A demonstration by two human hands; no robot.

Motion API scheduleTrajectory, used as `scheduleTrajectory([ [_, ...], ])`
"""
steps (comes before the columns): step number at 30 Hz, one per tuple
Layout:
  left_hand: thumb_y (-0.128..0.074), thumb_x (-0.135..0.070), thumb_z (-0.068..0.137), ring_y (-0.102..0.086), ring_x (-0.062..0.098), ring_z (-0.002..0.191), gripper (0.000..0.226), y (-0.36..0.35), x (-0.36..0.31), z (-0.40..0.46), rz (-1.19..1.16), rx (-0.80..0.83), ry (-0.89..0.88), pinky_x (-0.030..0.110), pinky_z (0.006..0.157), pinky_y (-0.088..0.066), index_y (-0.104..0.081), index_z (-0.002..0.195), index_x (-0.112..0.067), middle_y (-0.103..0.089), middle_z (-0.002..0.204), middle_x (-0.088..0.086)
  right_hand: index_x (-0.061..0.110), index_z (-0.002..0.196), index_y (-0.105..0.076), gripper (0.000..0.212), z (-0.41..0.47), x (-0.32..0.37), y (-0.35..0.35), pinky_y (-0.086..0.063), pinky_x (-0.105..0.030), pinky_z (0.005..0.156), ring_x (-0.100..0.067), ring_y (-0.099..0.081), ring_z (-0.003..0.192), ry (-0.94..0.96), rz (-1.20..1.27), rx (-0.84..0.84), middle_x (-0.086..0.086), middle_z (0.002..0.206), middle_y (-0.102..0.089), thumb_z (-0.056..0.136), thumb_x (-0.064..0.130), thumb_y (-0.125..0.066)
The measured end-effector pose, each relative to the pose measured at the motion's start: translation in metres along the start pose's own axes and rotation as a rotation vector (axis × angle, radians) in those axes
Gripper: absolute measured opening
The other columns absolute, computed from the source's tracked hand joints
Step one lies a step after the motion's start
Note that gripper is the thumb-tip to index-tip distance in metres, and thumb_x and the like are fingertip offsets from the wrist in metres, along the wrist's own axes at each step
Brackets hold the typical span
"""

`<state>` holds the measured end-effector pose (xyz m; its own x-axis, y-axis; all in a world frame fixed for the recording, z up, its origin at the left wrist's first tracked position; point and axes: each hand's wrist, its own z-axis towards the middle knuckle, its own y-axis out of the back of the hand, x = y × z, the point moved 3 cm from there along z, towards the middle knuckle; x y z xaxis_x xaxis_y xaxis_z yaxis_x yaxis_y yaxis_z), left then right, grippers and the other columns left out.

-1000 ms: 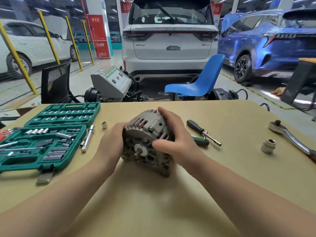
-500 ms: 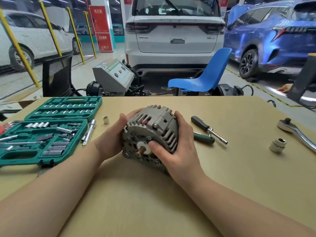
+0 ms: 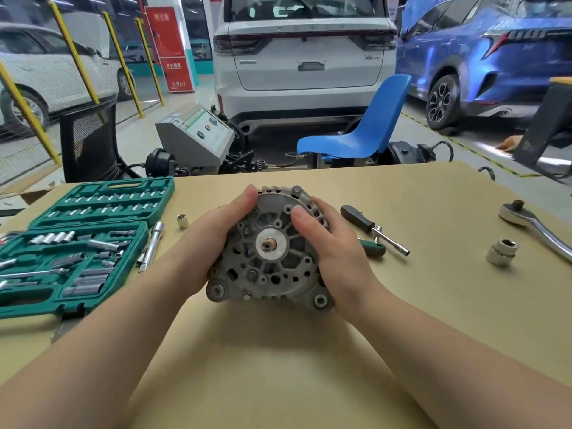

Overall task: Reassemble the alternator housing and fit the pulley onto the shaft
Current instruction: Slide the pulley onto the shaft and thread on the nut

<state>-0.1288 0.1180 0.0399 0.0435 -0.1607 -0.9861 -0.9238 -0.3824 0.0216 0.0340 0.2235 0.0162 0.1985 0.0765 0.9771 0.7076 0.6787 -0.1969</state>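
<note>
The grey alternator housing [image 3: 272,274] stands on edge at the middle of the table, its front face turned toward me. The bare shaft end [image 3: 268,245] pokes out of a bright round hub. My left hand [image 3: 210,239] grips the housing's left side, fingers wrapped over the top rim. My right hand [image 3: 334,246] grips the right side, thumb pressed on the front face. No pulley is visible on the shaft or on the table.
An open green socket set [image 3: 77,243] lies at the left, with an extension bar [image 3: 152,245] and a small socket [image 3: 182,220] beside it. A black-handled driver [image 3: 373,229] and green-handled tool [image 3: 373,247] lie to the right; farther right, a large socket [image 3: 501,252] and ratchet [image 3: 538,227].
Both hands have tipped and turned the alternator so its front face with the shaft now points straight at me. My right hand shifted from the top to the right side.
</note>
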Motion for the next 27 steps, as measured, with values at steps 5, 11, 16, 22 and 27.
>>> scheduleTrajectory([
  [5,-0.038,-0.112,0.061,-0.083,0.034,0.097,0.094,0.008,0.004,-0.009,0.021,-0.104,0.054,0.042,0.073,-0.068,-0.084,0.106,-0.045,-0.084,0.108,0.010,0.032,0.128,-0.068,0.071,-0.003,-0.004,0.001,-0.059,-0.057,0.101,-0.032,-0.078,0.109,-0.143,0.099,0.009,-0.004,0.123,-0.078,0.072,0.071,-0.084],
  [11,-0.035,-0.092,0.080,-0.083,0.024,0.094,0.073,0.000,-0.001,-0.011,0.087,-0.166,-0.079,0.053,0.099,-0.056,-0.086,0.099,-0.043,-0.085,0.104,0.005,0.021,0.129,-0.073,0.065,-0.006,-0.002,0.009,-0.054,-0.063,0.107,-0.040,-0.076,0.111,-0.239,0.249,0.043,-0.014,0.122,-0.079,0.080,0.063,-0.080],
  [16,-0.046,-0.082,0.096,-0.074,0.043,0.091,0.066,0.013,-0.007,-0.011,0.262,-0.277,-0.428,0.057,0.093,-0.056,-0.087,0.101,-0.030,-0.083,0.094,0.011,0.019,0.136,-0.073,0.066,-0.013,-0.002,0.014,-0.043,-0.066,0.117,-0.043,-0.066,0.130,-0.387,0.548,0.249,-0.018,0.139,-0.070,0.091,0.067,-0.068],
  [22,-0.047,-0.069,0.103,-0.060,0.027,0.134,0.054,0.001,-0.022,-0.021,0.277,-0.241,-0.627,0.042,0.112,-0.045,-0.070,0.137,-0.034,-0.063,0.145,0.001,0.012,0.134,-0.073,0.062,-0.026,0.006,0.006,-0.051,-0.054,0.112,-0.038,-0.066,0.131,-0.410,0.746,0.401,-0.018,0.142,-0.068,0.096,0.061,-0.066],
  [27,-0.006,-0.012,0.115,-0.082,0.020,0.098,0.066,-0.025,-0.021,-0.029,-0.116,-0.009,-0.376,0.027,0.074,-0.065,-0.071,0.126,-0.010,-0.084,0.111,0.007,0.012,0.133,-0.074,0.064,-0.032,0.004,0.007,-0.043,-0.060,0.120,-0.041,-0.065,0.132,-0.506,0.660,0.350,-0.020,0.141,-0.068,0.096,0.063,-0.062],
])
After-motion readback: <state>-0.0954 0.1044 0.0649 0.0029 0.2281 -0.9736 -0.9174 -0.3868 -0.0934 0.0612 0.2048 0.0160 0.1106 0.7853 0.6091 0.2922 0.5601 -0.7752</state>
